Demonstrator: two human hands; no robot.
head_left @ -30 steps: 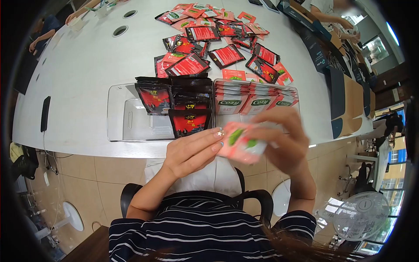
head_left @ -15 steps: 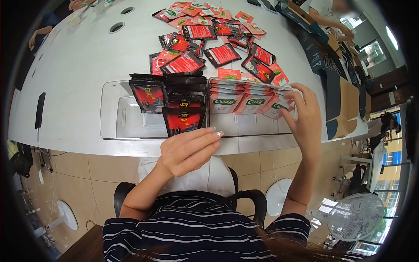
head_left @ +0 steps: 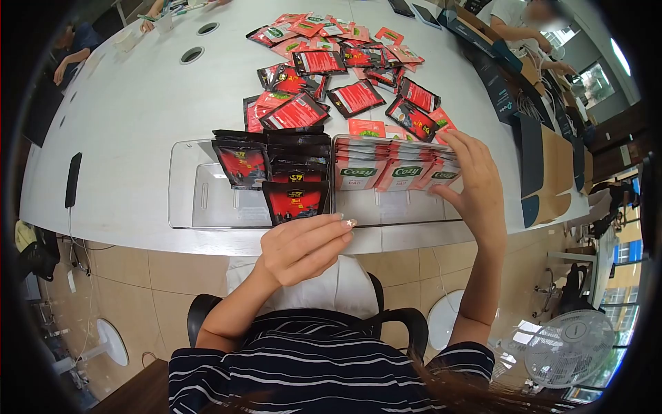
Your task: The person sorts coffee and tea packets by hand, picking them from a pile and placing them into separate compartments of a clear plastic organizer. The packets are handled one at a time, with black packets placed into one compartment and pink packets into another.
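A clear plastic tray (head_left: 181, 214) with compartments stands in front of me. Black and red G7 coffee sachets (head_left: 296, 200) stand in rows in its left part. Pink and white Cozy tea sachets (head_left: 401, 176) fill three rows in the right part. My right hand (head_left: 477, 181) clasps the rightmost Cozy row, thumb at the front and fingers over the back edge. My left hand (head_left: 307, 248) is at the tray's front edge just below the front G7 sachet, fingers stretched out side by side, holding nothing visible.
A loose pile of mixed sachets (head_left: 355, 96) lies behind the tray. Open cardboard boxes (head_left: 541, 165) line the table's right side. A black strip-shaped object (head_left: 73, 181) lies at left. Phones (head_left: 426, 15) lie at the back, and other people sit around the table.
My right hand has pushed the front Cozy sachet of the right row back, so it leans out less. My left hand stays in about the same place. The view has shifted slightly.
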